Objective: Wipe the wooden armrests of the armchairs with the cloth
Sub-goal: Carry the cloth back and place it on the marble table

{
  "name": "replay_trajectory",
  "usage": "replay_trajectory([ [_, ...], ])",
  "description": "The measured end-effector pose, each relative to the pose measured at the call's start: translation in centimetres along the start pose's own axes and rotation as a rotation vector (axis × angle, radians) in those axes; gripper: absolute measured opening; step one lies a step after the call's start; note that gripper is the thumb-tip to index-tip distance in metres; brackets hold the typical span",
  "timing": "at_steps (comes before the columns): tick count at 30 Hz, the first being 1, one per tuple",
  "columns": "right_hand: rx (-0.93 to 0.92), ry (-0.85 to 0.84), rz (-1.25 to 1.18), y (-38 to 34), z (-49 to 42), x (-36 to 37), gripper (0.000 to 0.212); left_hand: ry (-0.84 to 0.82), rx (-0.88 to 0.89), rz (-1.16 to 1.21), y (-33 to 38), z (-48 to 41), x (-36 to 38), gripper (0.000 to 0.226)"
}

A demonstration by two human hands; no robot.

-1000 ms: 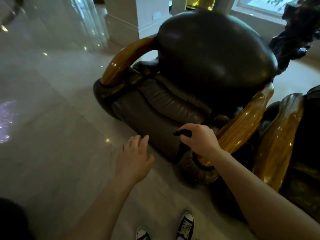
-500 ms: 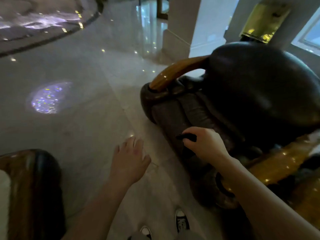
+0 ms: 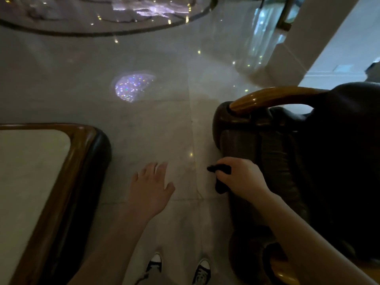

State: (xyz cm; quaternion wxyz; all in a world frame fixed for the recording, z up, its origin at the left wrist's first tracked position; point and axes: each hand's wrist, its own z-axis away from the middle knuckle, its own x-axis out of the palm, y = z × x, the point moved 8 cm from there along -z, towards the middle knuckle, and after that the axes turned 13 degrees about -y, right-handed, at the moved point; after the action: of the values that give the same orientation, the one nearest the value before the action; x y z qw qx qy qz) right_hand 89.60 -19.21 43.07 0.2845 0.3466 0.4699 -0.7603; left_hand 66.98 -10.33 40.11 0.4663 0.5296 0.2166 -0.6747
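In the head view, the right hand is closed around a bunched dark cloth, which pokes out past the knuckles in front of the armchair; the cloth touches no wood at this moment. The left hand hangs open and empty over the polished floor, fingers spread. The far wooden armrest curves along the chair's farther side, well apart from the cloth, while the near armrest shows only as a sliver at the lower edge, under the right forearm. The step in hand looks like a shift between armrests rather than a wiping stroke. The next move probably calls for carrying the cloth across the seat front to the far armrest and laying it flat on the curve. Compared with a second ago, the view has swung left: the near armrest has slid almost out of frame, and a wood-edged table has come in at the left.
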Motion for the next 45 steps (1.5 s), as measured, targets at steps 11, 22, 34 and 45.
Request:
replay_trajectory([
  [11,-0.208,-0.167,0.086,-9.8,-3.9,5.5,0.022,0.025,-0.264,0.169,-10.2,5.7,-0.2,0.056],
  [22,-0.318,-0.284,0.112,-24.1,-5.6,14.3,0.017,0.066,-0.369,0.246,-24.5,10.9,-0.9,0.052],
  [34,-0.407,-0.418,0.129,-34.6,-8.5,20.8,0.013,0.059,-0.510,0.313,-34.7,12.8,0.0,0.063],
  [45,-0.608,-0.553,0.229,-45.1,-18.7,25.6,0.014,0.066,-0.742,0.414,-43.6,9.2,-1.0,0.062],
])
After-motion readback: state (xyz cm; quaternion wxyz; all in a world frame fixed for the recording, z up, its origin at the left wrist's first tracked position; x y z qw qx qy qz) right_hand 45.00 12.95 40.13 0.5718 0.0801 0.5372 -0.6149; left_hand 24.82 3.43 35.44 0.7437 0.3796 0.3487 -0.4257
